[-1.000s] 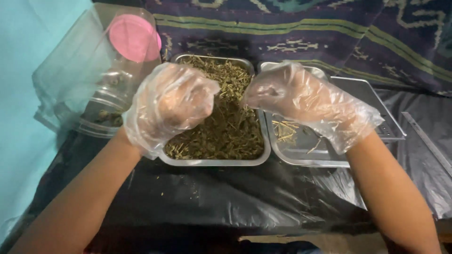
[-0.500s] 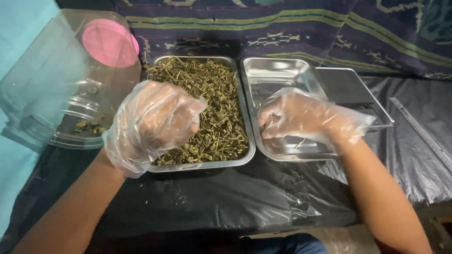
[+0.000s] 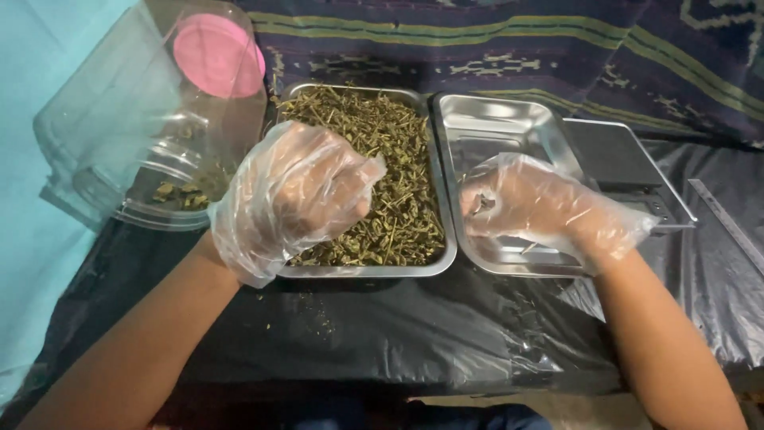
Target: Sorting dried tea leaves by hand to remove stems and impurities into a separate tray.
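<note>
Gloved hands over two steel trays

The left hand (image 3: pixel 294 191), its grip curled shut, hovers over the tray of dried herbs (image 3: pixel 390 175); what it clamps cannot be told. The right hand (image 3: pixel 541 209) pinches a small herb piece (image 3: pixel 480 205) above the near-empty tray (image 3: pixel 493 119) on the black surface (image 3: pixel 398 334).
</note>
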